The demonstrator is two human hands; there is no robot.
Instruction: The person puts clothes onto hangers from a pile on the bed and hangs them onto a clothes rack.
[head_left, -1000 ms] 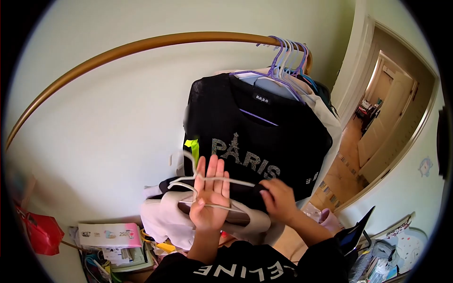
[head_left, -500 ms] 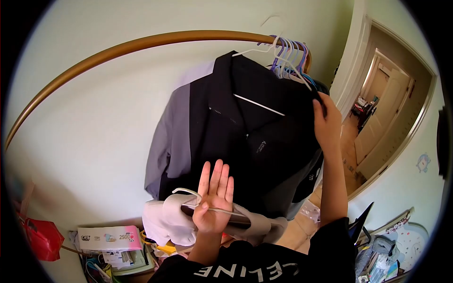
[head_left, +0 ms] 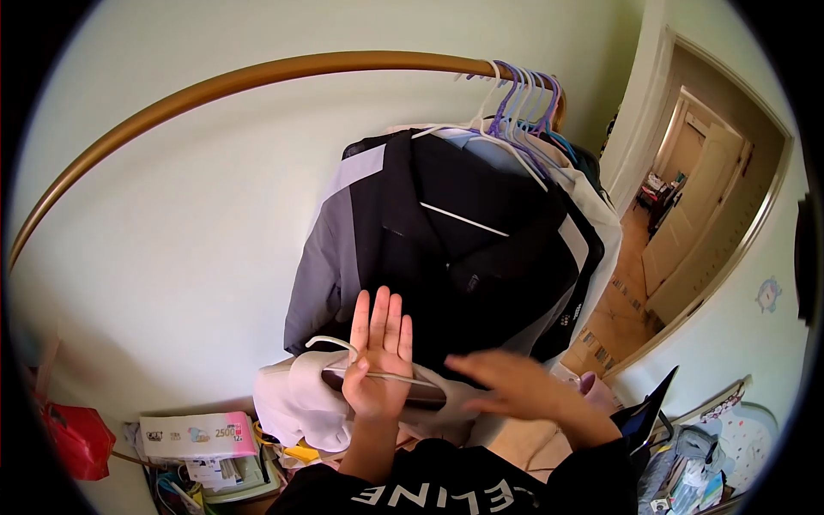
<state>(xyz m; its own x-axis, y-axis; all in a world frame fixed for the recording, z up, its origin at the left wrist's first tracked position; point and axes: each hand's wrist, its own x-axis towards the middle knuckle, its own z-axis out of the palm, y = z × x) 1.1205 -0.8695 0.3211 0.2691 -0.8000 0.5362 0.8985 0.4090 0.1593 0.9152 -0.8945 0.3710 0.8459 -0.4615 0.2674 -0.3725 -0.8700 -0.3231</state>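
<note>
While slung on a white hanger (head_left: 393, 376), droops as a pale garment (head_left: 292, 396) below the left hand (head_left: 378, 362), close in front of the body; probably carried by the hanger to keep the collar and shoulders spread. On the left, turns palm up with four fingers straight and side by side, and holds the hanger's wire against the palm under a bent thumb. On the right, shows only as a blur in the right hand (head_left: 515, 382), with fingers loosely extended near the garment's edge; seems to grip nothing, though cannot tell about contact. Beyond, hangs as a black-and-grey jacket (head_left: 421, 257) on a second white hanger (head_left: 496, 79), hooked over the brown rail (head_left: 257, 81) beside purple hangers (head_left: 510, 90), presumably to face outward. Farther off, leads through a doorway (head_left: 665, 249).
</note>
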